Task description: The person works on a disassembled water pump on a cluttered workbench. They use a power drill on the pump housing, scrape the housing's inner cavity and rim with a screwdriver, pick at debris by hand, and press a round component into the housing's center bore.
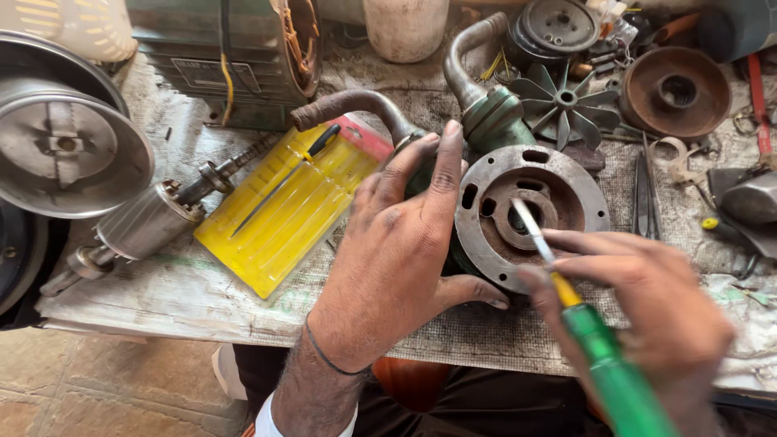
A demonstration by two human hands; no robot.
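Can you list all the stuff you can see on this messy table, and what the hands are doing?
pump body: one, green and rusty, centre, held steady
screwdriver: one, green handle, tip in the pump's middle
yellow tray: one, left of centre, a thin tool lying on it
rotor shaft: one, grey metal, left
fan wheel: one, grey, top
rusty disc: one, brown, top right
left hand: grips the pump body
right hand: holds the screwdriver
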